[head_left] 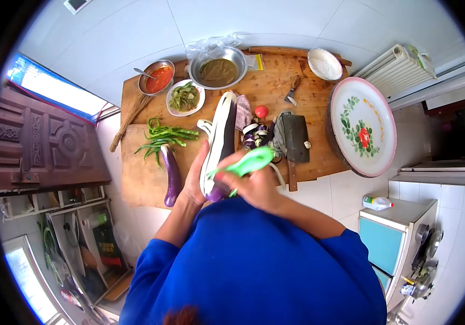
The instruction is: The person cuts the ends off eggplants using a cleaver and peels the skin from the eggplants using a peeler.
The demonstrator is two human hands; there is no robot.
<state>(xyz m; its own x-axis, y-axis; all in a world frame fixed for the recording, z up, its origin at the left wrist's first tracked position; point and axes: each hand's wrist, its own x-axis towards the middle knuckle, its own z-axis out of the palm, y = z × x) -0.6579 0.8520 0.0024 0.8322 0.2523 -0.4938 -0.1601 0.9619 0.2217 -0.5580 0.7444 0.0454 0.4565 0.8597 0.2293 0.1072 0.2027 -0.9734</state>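
A long eggplant (222, 135) stands lengthwise in front of me, with pale peeled strips and dark purple skin along its right side. My left hand (194, 177) is closed round its lower left side. My right hand (254, 181) grips a green peeler (257, 161) across the eggplant's lower part; the blade is hard to make out. A whole purple eggplant (172, 176) lies to the left, below a heap of green chili peppers (167, 134). Dark and pale peelings (257, 134) are piled right of the eggplant, near a red tomato (262, 111).
On the wooden table (143, 181), a cleaver (297, 141) lies at the right beside a large floral tray (381, 149). Along the back are a bowl of red sauce (160, 79), a metal basin (238, 57), a plate of greens (197, 109) and a bowl of white powder (324, 64).
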